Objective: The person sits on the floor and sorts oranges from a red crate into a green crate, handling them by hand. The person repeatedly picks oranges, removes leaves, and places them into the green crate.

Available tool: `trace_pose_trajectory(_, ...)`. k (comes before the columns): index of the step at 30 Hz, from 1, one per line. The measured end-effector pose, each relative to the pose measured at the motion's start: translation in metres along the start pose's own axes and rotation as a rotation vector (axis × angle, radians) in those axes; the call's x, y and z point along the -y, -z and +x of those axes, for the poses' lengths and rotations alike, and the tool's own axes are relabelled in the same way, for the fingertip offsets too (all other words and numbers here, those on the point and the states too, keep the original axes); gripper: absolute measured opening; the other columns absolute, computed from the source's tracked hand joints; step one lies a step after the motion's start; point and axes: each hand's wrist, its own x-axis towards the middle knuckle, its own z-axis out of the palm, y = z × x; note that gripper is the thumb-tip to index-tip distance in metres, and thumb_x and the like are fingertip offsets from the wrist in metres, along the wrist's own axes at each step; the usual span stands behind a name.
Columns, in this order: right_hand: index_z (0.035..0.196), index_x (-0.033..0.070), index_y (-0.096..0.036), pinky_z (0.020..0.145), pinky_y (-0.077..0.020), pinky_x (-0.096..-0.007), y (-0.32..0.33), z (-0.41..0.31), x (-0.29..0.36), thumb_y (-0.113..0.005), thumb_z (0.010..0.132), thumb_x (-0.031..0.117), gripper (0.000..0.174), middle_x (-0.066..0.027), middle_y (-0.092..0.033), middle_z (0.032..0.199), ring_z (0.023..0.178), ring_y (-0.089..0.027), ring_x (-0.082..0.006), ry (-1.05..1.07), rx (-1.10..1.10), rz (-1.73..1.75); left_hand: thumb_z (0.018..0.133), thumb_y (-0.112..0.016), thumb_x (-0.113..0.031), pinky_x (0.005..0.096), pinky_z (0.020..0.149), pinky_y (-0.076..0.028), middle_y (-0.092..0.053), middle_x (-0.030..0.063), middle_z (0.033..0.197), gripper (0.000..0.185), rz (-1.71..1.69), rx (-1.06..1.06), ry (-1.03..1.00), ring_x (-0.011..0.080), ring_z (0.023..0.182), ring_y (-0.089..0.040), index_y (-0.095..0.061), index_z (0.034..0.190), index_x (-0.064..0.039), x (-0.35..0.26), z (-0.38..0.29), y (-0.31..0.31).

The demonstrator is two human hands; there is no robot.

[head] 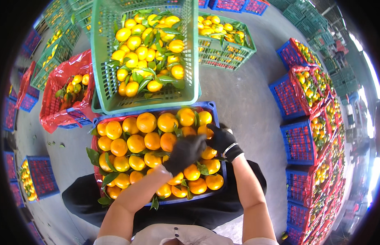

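Note:
Before me a blue plastic crate (212, 105) lined with red film holds rows of orange mandarins (152, 141), some with green leaves. My left hand (188, 151), in a black glove and blurred, is over the right half of the rows. Its fingers point to the crate's right side, and whatever lies under them is hidden. At the upper right edge, my right hand (222, 139), also black-gloved, has its fingers around a slightly blurred mandarin (205, 131). The two hands nearly meet there. Just beyond stands a tilted green plastic crate (101, 76) holding loose mandarins (141, 52) and leaves.
Another green crate (228, 53) of mandarins stands behind on the grey floor (239, 92). To the left is a red-lined crate (66, 101) with a few fruits. Filled blue crates (298, 142) line the right side. A lone blue crate (43, 176) sits at far left.

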Motion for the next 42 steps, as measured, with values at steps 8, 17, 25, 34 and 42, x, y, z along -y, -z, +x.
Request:
trace_pose_trajectory(8, 0.154, 0.015, -0.039, 0.102, -0.0475, -0.0440, 0.017, -0.003, 0.011, -0.061, 0.093, 0.053, 0.075, -0.0233, -0.066, 0.127, 0.118, -0.064, -0.0399, -0.292, 0.223, 0.095, 0.092, -0.055, -0.017, 0.0426, 0.073, -0.055, -0.062, 0.0100, 0.100, 0.024, 0.793, 0.156, -0.442, 0.0302, 0.091, -0.066, -0.063, 0.113, -0.021, 0.060, 0.090, -0.015)
trace_pose_trajectory(17, 0.139, 0.004, -0.052, 0.073, -0.0550, -0.0451, -0.013, -0.005, -0.009, -0.065, 0.089, 0.055, 0.072, -0.0190, -0.073, 0.089, 0.083, -0.071, -0.0376, -0.087, 0.124, 0.020, 0.095, -0.057, -0.017, 0.0437, 0.063, -0.054, -0.065, 0.0074, 0.103, 0.039, 0.792, 0.217, -0.322, 0.0304, 0.078, -0.069, -0.061, 0.132, -0.029, 0.092, 0.108, -0.007)
trace_pose_trajectory(25, 0.138, 0.004, -0.050, 0.073, -0.0538, -0.0453, -0.008, 0.001, 0.014, -0.067, 0.084, 0.056, 0.078, -0.0180, -0.073, 0.085, 0.084, -0.072, -0.0345, -0.298, 0.074, -0.002, 0.084, -0.067, -0.021, 0.0490, 0.077, -0.050, -0.063, 0.0141, 0.098, 0.042, 0.467, 0.136, -0.349, 0.0351, 0.090, -0.064, -0.063, 0.122, -0.005, 0.069, 0.091, -0.003)
trace_pose_trajectory(34, 0.158, 0.013, -0.028, 0.119, -0.0249, -0.0558, -0.038, 0.019, 0.005, -0.058, 0.093, 0.048, 0.079, -0.0153, -0.022, 0.165, 0.155, -0.016, -0.0310, 0.096, -0.232, -0.126, 0.087, -0.063, -0.018, 0.0488, 0.099, -0.047, -0.061, 0.0226, 0.118, 0.042, 0.275, 0.387, -0.087, 0.0409, 0.110, -0.059, -0.062, 0.127, -0.006, 0.069, 0.087, 0.003)
trace_pose_trajectory(42, 0.146, -0.001, -0.044, 0.112, -0.0397, -0.0432, 0.015, -0.108, 0.053, -0.065, 0.096, 0.028, 0.062, -0.0262, -0.054, 0.142, 0.132, -0.052, -0.0398, 0.194, -0.320, 0.448, 0.096, -0.063, -0.024, 0.0459, 0.089, -0.054, -0.070, 0.0175, 0.115, 0.044, 0.186, -0.303, -0.003, 0.0379, 0.106, -0.066, -0.059, 0.139, -0.016, 0.090, -0.056, 0.175)
